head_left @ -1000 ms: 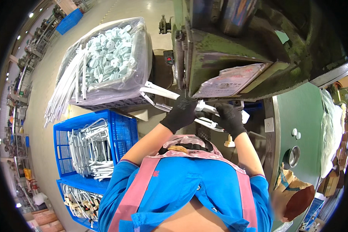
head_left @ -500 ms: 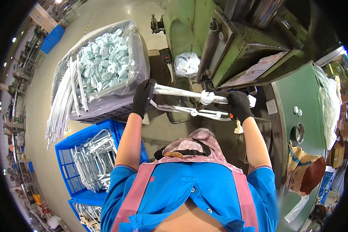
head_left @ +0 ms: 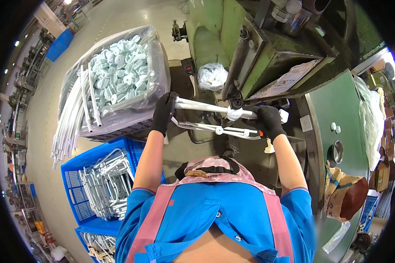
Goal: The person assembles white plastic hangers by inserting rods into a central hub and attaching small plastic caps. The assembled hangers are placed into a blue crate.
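My left hand (head_left: 164,113), in a black glove, is closed round the left end of a white tube frame (head_left: 197,106). My right hand (head_left: 270,120), gloved the same way, grips the frame's right end. Between them, a round white joint piece (head_left: 234,114) sits on the tubes, directly under the dark press tool (head_left: 236,101) of a green machine. Nearer to me runs a second pair of white tubes (head_left: 197,126) with a small round joint (head_left: 219,130); whether it belongs to the same frame I cannot tell.
A plastic-lined crate (head_left: 162,83) of pale plastic pieces stands left, loose white tubes (head_left: 72,116) over its side. Blue crates (head_left: 77,193) hold bent tube frames. The green press (head_left: 285,57) rises ahead. On the right, a green table (head_left: 338,101) carries a metal bowl (head_left: 337,151) and brown paper bag (head_left: 338,193).
The press tool has come down and now shows right at the round joint piece. Both hands keep their hold on the frame and have shifted only slightly.
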{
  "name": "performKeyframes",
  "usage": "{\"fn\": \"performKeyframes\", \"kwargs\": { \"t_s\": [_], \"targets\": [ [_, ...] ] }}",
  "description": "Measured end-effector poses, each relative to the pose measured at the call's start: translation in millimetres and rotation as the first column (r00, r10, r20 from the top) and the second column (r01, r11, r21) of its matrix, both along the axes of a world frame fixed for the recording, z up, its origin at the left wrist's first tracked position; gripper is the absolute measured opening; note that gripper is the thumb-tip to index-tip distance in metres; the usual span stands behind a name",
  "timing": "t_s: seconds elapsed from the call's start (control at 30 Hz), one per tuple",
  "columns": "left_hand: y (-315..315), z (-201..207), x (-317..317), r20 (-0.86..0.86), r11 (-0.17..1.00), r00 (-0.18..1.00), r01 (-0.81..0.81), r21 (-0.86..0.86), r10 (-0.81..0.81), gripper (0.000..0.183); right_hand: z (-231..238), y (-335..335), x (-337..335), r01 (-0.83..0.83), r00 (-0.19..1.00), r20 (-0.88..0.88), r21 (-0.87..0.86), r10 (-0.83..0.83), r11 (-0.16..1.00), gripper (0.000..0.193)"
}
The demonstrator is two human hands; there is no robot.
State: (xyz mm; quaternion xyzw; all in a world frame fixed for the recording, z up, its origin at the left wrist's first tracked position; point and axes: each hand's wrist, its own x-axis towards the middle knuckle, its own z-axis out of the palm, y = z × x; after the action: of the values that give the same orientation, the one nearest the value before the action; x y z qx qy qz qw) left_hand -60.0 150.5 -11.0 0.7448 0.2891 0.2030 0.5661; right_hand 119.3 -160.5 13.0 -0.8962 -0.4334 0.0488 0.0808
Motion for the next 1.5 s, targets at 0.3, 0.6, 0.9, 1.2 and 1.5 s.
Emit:
{"fn": "performKeyframes", "kwargs": {
  "t_s": [0.3,0.6,0.9,1.2,1.5],
  "targets": [
    [-15.5,26.3,-11.9,0.167,0.99,0.98,-0.122,0.076,0.108,0.032,16.4,-14.1,17.7,-0.15,0.987,-0.017,0.296,0.162,0.943,0.046],
    [-89.6,17.6,-18.8,0.183,0.993,0.983,-0.02,0.117,-0.002,0.023,13.7,-100.2,-71.7,-0.181,0.981,-0.05,0.114,0.187,0.977,0.032],
    [-150.1,26.7,41.1,0.231,0.946,0.955,0.107,0.306,-0.183,0.035,23.1,-159.1,-88.9,0.033,0.944,-0.329,0.133,0.013,0.991,0.041],
    [-147.4,27.6,55.5,0.055,0.972,0.99,0.12,0.204,-0.134,0.033,13.2,-161.3,-64.4,-0.007,0.968,-0.241,0.223,0.063,0.975,0.034],
    [-151.9,24.5,55.3,0.108,0.996,0.99,0.092,-0.008,-0.09,0.034,24.4,-165.3,-42.2,-0.119,0.933,-0.326,0.116,0.151,0.986,0.04]
  ]
}}
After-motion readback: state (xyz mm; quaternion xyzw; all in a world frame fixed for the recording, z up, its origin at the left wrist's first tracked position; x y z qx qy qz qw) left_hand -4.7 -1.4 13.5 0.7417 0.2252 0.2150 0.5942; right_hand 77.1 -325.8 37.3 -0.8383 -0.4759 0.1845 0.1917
